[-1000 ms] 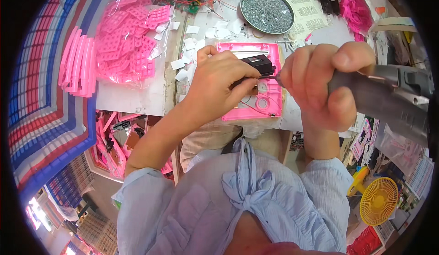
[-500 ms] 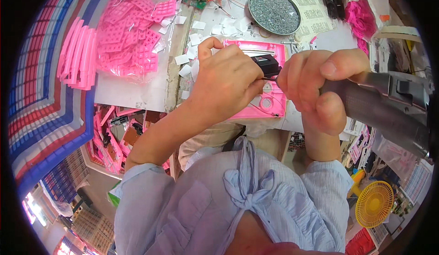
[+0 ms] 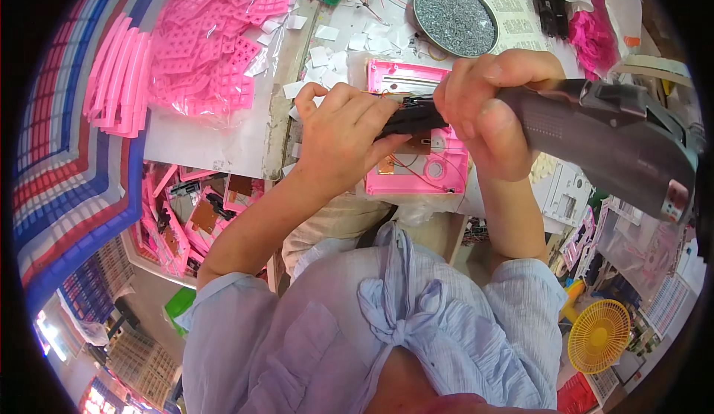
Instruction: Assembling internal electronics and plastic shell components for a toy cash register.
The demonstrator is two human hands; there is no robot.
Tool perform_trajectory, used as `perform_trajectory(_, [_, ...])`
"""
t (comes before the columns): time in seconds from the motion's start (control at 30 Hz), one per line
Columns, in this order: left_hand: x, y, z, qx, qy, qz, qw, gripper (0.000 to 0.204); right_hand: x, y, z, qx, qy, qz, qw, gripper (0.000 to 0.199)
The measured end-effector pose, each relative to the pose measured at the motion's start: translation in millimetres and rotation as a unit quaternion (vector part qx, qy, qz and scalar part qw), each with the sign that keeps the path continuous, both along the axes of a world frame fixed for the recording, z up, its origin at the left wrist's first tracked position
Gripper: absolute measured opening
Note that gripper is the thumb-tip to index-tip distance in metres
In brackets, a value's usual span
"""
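My left hand [image 3: 341, 137] is closed on a long black plastic part [image 3: 410, 120], gripping its left end between thumb and fingers. That part lies level above an opened pink plastic casing [image 3: 383, 184] with thin wires and a brown board inside. My right hand [image 3: 487, 105] wraps round a dark grey handheld power tool [image 3: 595, 124], probably an electric screwdriver. The tool's front end points at the right end of the black part. My right fingers hide its tip, so I cannot tell whether the two touch.
A round tin [image 3: 426, 41] of small screws stands behind the casing. Small white squares [image 3: 326, 33] lie scattered to its left. Farther left are a clear bag of pink keypads [image 3: 201, 50] and stacked pink strips [image 3: 119, 79]. Below sits a bin of pink parts [image 3: 195, 224].
My left hand has shifted slightly left and opened out along the black part, which now shows more of its length. The right hand and tool have moved a little up and left.
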State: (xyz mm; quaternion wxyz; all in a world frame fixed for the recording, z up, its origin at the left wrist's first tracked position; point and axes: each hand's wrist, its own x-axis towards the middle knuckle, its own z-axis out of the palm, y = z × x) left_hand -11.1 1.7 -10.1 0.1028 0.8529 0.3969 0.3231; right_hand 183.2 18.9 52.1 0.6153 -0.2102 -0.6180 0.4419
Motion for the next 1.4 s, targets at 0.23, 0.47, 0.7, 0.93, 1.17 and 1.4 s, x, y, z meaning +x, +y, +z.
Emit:
perform_trajectory(0.23, [0,1,-6,0.02,-0.035,-0.011,0.999,0.05,-5,2,-7,-0.001,-0.01,0.008,1.0,0.03])
perform_trajectory(0.47, [0,2,-6,0.013,-0.036,-0.027,0.999,0.051,2,3,-14,0.014,-0.047,0.01,0.999,0.03])
perform_trajectory(0.7, [0,3,-5,0.014,-0.06,-0.043,0.997,0.046,0,4,-3,0.032,-0.102,0.075,0.991,0.027])
perform_trajectory(0.93, [0,6,-3,-0.011,-0.076,-0.06,0.995,0.045,-8,3,-4,0.026,-0.084,0.07,0.994,0.022])
perform_trajectory(1.17, [-2,8,-2,-0.007,-0.053,-0.072,0.996,0.046,-3,14,0,0.06,-0.153,0.102,0.981,0.028])
perform_trajectory(1.4, [-2,7,-2,-0.011,-0.036,-0.061,0.997,0.047,22,15,13,-0.016,0.046,0.065,0.997,0.063])
